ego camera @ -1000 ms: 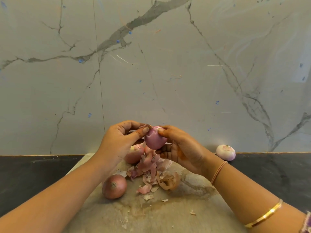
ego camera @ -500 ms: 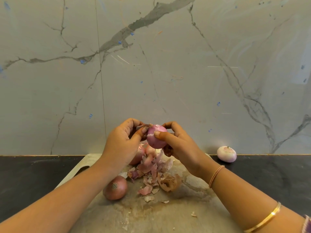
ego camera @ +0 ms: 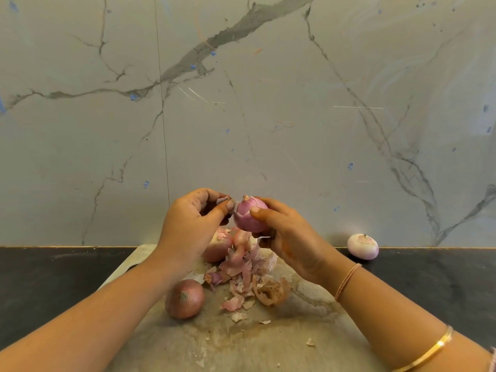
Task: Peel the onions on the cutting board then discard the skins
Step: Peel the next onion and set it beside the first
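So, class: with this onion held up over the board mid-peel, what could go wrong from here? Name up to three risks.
1. The onion is held up by the right hand mostly at the fingertips; a hard tug by the left hand might make it slip.
2. The peeled onion lies off the cutting board on the dark counter and could roll.
3. The loose skins crowd the unpeeled onion and may scatter.

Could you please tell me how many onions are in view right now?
5: held onion; unpeeled onion on the cutting board; two behind the skins; peeled onion on the counter. Hands may hide more.
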Motion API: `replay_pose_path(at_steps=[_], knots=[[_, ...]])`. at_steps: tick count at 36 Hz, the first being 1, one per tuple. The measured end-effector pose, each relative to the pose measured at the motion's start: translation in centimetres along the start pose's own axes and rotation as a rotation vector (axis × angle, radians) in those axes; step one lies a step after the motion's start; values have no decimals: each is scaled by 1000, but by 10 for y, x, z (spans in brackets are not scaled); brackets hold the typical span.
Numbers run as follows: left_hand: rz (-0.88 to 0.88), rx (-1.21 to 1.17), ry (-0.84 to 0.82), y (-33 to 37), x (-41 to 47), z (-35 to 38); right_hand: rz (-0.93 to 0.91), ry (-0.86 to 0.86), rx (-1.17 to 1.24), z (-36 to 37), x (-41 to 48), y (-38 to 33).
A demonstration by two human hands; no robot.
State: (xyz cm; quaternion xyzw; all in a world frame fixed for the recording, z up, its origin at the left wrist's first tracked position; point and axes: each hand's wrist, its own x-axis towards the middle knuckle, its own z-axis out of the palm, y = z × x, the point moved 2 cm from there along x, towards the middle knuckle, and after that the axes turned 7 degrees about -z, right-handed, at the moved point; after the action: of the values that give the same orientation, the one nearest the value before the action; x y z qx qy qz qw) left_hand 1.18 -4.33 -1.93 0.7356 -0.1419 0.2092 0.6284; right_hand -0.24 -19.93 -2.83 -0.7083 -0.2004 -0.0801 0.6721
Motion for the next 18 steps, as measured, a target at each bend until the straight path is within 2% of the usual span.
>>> replay_pose_path(at_steps=[4,14,18], knots=[[12,62,-29,-2,-2,4,-14,60,-8,-4,1,-2],[-44,19,-4,2,0,3,40,-13,200,-5,-2,-3],[-87,91,2,-4,2,3,55,-9,231,-9,-2,-2]])
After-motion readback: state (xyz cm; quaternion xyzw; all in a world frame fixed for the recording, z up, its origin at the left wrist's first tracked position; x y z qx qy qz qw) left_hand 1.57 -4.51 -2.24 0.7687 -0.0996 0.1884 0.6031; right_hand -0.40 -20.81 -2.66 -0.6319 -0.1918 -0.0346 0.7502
